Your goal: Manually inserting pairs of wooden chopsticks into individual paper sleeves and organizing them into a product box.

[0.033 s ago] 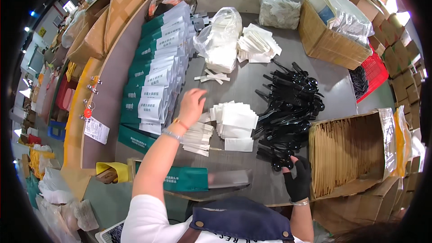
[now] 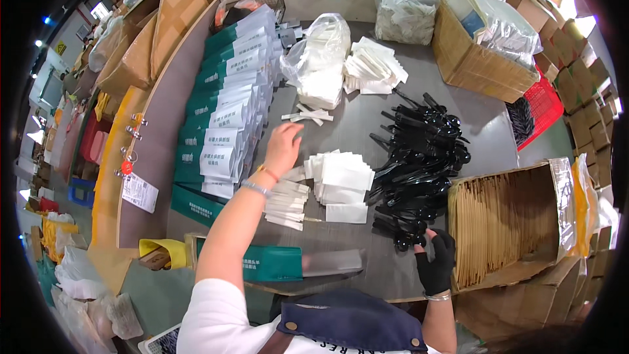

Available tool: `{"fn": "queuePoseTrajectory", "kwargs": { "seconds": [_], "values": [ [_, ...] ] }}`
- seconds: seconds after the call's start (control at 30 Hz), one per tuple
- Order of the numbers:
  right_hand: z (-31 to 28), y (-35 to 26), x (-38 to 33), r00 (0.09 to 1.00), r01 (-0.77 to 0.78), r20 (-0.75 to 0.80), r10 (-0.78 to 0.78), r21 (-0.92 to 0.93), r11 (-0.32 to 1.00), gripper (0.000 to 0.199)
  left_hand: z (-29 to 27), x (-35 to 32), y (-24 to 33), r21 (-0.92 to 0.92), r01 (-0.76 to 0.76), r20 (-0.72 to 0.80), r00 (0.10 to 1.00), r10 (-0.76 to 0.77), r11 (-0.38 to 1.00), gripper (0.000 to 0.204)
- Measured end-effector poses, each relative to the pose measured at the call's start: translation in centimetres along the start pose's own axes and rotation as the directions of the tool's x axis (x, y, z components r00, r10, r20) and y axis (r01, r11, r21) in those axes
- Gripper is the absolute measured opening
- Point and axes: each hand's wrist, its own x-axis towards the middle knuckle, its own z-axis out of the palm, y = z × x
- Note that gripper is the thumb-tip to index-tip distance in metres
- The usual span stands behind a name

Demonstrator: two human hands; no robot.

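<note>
The left forearm hides one end of the green packet.

My left hand has moved slightly forward, so its fingers are now just on the near side of the loose white strips, with a narrower gap than before. My half-gloved right hand has shifted a little farther right of those strips.

The black spoons look glossy plastic, the white packets matt paper, the far carton dull cardboard.
</note>
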Motion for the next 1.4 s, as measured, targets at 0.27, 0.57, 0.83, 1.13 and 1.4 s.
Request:
{"fn": "queuePoseTrajectory", "kwargs": {
  "seconds": [0.27, 0.57, 0.83, 1.13, 1.4],
  "values": [
    [-2.4, 3.7, -2.2, 0.983, -0.165, -0.108, 0.151, -0.136, 0.977, 0.041, 3.7, 2.5, -0.9, 0.295, 0.034, 0.138, 0.987, -0.077, 0.955, 0.025],
    [-1.7, 5.1, 0.1, 0.989, -0.089, -0.132, 0.071, -0.130, 0.988, 0.039, -2.4, -2.9, 1.2, 0.191, 0.023, 0.374, 0.923, -0.094, 0.981, 0.007],
    [-3.2, 8.0, -1.1, 0.965, -0.195, -0.208, 0.157, -0.178, 0.965, 0.034, -0.5, 7.6, -5.2, 0.287, -0.032, 0.331, 0.941, -0.067, 0.957, 0.010],
    [-5.4, 13.7, -1.9, 0.805, 0.438, 0.257, -0.536, -0.865, 0.244, 0.049, 3.3, 14.9, -6.9, 0.282, -0.059, 0.690, 0.706, -0.160, 0.958, 0.029],
    [-5.0, 10.7, -1.5, 0.968, -0.199, -0.208, 0.142, -0.288, 0.937, 0.037, -1.2, 0.7, -1.3, 0.184, -0.134, 0.629, 0.777, -0.012, 0.974, 0.015]
  ]
}}
